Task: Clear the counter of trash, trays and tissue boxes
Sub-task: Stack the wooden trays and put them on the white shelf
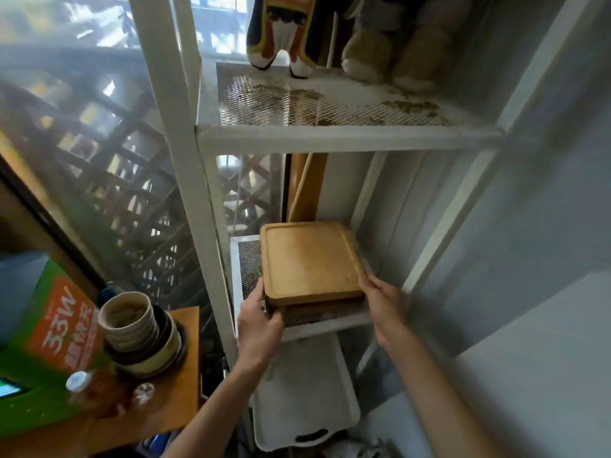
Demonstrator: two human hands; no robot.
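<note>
A stack of square wooden trays (309, 261) rests on the middle mesh shelf (246, 262) of a white metal rack. My left hand (259, 317) grips the stack's near left corner. At the near right corner, my right hand (385, 300) touches the stack's edge with its fingers. The lower trays in the stack show only as dark edges under the top one.
A white plastic tray with a handle slot (307, 398) lies on the rack's lower level. To the left, a wooden counter (183, 385) holds stacked ceramic bowls (137, 328), a green and orange box (56, 352) and a capped bottle (82, 391). Plush toys (380, 38) sit on the top shelf.
</note>
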